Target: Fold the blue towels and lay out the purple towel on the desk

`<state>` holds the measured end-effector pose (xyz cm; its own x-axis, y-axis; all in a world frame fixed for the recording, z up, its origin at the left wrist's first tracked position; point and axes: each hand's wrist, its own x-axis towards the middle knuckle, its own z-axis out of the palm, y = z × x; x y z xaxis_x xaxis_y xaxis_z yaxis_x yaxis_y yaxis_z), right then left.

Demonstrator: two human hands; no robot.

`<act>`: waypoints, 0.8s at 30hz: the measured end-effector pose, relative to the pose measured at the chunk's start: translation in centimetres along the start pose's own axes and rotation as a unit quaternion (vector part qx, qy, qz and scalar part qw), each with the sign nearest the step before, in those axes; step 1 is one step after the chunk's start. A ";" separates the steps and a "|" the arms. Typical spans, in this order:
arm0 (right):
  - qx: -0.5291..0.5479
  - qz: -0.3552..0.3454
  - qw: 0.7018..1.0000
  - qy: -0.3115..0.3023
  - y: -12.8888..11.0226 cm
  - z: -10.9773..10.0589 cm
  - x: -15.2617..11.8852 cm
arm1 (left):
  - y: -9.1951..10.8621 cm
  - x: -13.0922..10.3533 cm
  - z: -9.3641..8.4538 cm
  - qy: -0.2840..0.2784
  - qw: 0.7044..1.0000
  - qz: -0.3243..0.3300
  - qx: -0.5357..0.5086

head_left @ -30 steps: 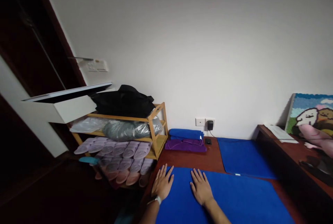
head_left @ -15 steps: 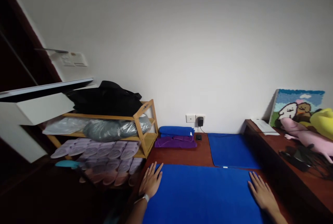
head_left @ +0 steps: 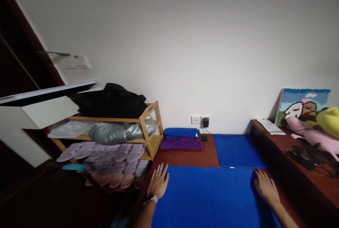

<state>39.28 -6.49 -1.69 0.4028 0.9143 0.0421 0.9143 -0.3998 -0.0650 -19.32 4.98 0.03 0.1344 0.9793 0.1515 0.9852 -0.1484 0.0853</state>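
A blue towel (head_left: 206, 198) lies spread over the reddish-brown wooden surface in front of me. My left hand (head_left: 158, 183) rests flat along its left edge, fingers apart, with a pale band on the wrist. At the far right corner, my right hand (head_left: 267, 188) is over the towel's edge with its fingers stretched out. A dark shadow falls on the cloth beside it, and its thumb side is hard to make out. Just beyond lies a smaller blue cloth (head_left: 238, 150) with a white tag. Folded blue cloth (head_left: 181, 132) sits on folded purple cloth (head_left: 181, 143) near the wall.
A wooden rack (head_left: 148, 129) at left carries a black bag (head_left: 111, 101), plastic-wrapped items and several lilac slippers (head_left: 123, 152). A black plug (head_left: 206, 123) sits in a wall socket. On the raised ledge at right are paper, a dog picture (head_left: 303, 106), plush toys and dark cables.
The view has shifted slightly, moving most things a little right. My left hand stays on the towel's left edge. Beside my right hand, the shadow on the cloth has grown.
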 end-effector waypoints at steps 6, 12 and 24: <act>0.138 -0.208 0.968 -0.002 -18.8 -3.9 -3.9 | -0.4 0.1 1.0 0.031 0.999 0.006 0.007; 0.193 -0.329 0.918 -0.105 -33.3 -3.0 -7.8 | -0.4 0.3 1.3 0.034 0.999 0.000 -0.006; 0.052 -0.026 0.997 -0.046 -5.2 0.2 -1.8 | -0.2 0.6 1.2 0.024 1.000 -0.002 0.020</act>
<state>33.80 -6.07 -1.63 0.3444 0.9379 -0.0426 0.9227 -0.3465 -0.1689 -19.27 5.72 -1.09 0.1263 0.9721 0.1978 0.9894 -0.1379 0.0461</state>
